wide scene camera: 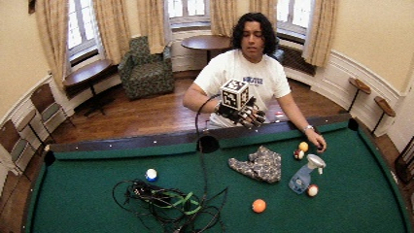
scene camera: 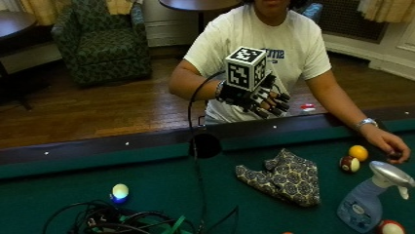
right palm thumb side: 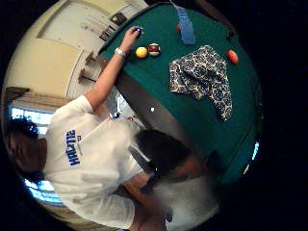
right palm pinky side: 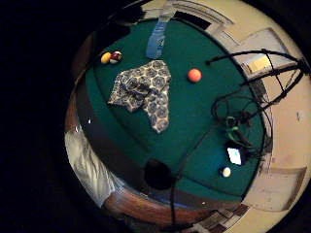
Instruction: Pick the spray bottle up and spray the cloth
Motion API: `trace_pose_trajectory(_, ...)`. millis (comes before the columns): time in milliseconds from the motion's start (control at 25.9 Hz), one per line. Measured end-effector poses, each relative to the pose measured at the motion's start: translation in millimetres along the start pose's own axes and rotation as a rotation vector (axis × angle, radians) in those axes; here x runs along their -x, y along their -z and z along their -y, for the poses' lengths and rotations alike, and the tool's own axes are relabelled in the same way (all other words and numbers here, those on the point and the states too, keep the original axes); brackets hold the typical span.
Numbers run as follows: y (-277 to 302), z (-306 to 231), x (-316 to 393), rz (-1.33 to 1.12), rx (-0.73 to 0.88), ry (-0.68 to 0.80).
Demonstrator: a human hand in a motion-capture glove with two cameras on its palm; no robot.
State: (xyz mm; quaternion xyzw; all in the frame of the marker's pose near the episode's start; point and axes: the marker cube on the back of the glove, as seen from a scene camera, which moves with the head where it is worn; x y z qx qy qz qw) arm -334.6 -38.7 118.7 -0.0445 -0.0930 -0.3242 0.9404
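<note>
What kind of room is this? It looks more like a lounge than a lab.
Probably a lounge or game room: a green pool table with billiard balls such as the orange ball, an armchair, small round tables and tall curtained windows.

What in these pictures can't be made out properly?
- Bottle: its label is too small to read in any view.
- Small dark thing under the bare hand: the fingers cover it in the outside view.
- Ball beside the bottle: cut off by the outside view's bottom edge.
- Gloved hand: absent from both palm views.
</note>
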Motion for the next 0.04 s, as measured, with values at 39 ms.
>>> trace_pose_trajectory(39,0.4,-0.3,0.3,-0.002,0.0,0.001)
